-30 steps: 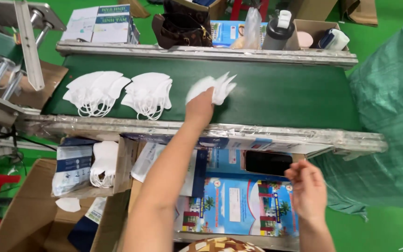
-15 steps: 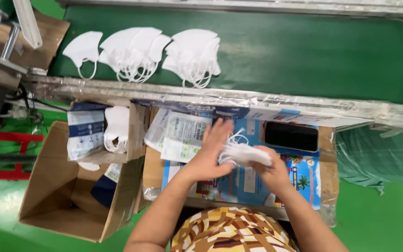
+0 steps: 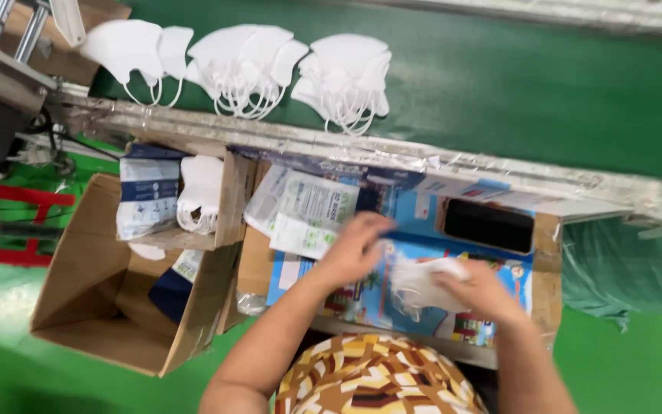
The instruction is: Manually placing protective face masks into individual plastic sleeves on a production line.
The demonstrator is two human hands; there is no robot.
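Observation:
My right hand (image 3: pixel 480 291) holds a small stack of white face masks (image 3: pixel 421 282) over a blue printed board (image 3: pixel 423 253) on the cardboard work surface. My left hand (image 3: pixel 354 249) is blurred, just left of the masks, reaching toward a pile of clear printed pouches (image 3: pixel 304 211). Its fingers look partly curled; I cannot tell whether it grips anything. Three heaps of white masks (image 3: pixel 342 73) lie on the green conveyor belt (image 3: pixel 515 84) above.
A black phone (image 3: pixel 488 226) lies on the board's upper right. An open cardboard box (image 3: pixel 97 284) stands at the left, with a small tray of masks (image 3: pixel 201 192) and blue packets (image 3: pixel 147 192) above it. A metal rail (image 3: pixel 270 134) edges the belt. Grey machine parts (image 3: pixel 1 84) stand far left.
My left hand has drawn apart from the masks and moved left toward the pouches. The right hand keeps the masks. The view has shifted slightly.

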